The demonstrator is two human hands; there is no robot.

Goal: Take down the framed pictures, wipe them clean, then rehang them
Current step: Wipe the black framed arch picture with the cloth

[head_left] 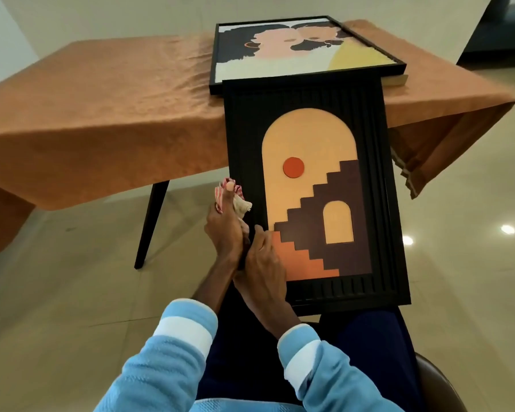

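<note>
Orange-clothed table (101,108) on glossy tiles — left hand (223,230) clutches cloth (235,200), right hand (262,257) grips black frame (381,203).

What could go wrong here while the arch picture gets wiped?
The arch picture only leans from lap to table edge, and both hands crowd its left side, so it could slide. Its top touches the portrait picture, which overhangs the table and could get nudged off.

No legible text, label, brand, number or sign appears anywhere in the view. The arch picture (309,185) and the portrait picture (298,49) carry only flat coloured shapes, without lettering.
</note>
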